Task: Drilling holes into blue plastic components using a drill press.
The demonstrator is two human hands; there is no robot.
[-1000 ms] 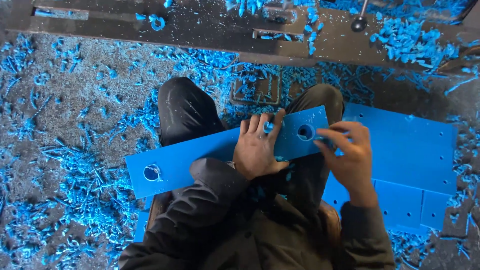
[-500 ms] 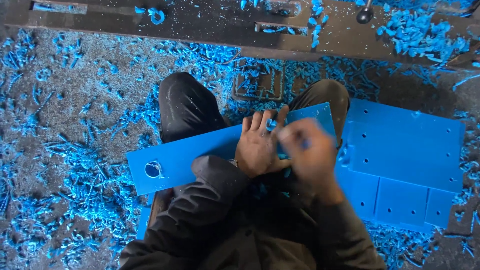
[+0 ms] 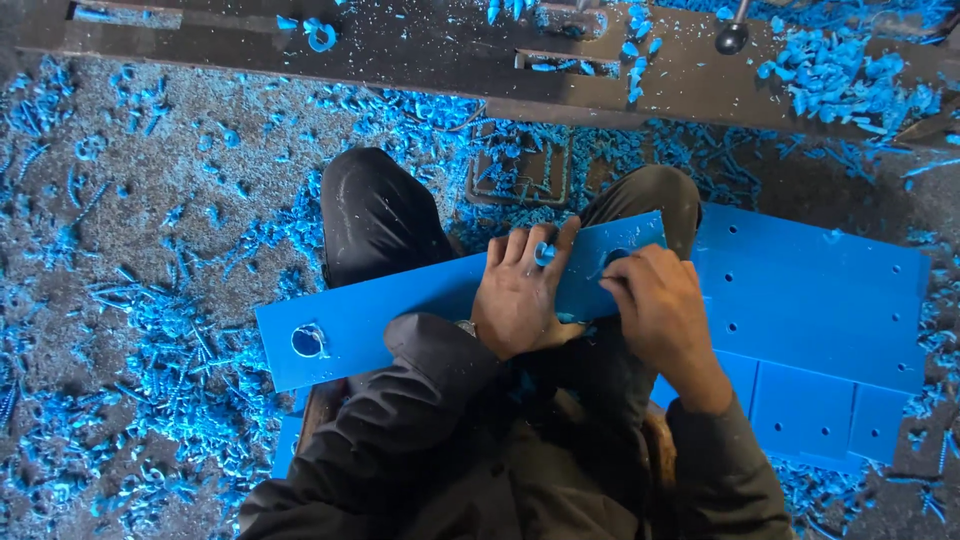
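We hold one blue strip (image 3: 420,305) across our two knees. Our left hand (image 3: 522,295) presses flat on it, fingers spread. Just right of that grip, our right hand (image 3: 655,305) pinches something hidden at the strip's hole. Right of it lie stacked blue panels (image 3: 810,295); shavings (image 3: 150,340) cover the floor.
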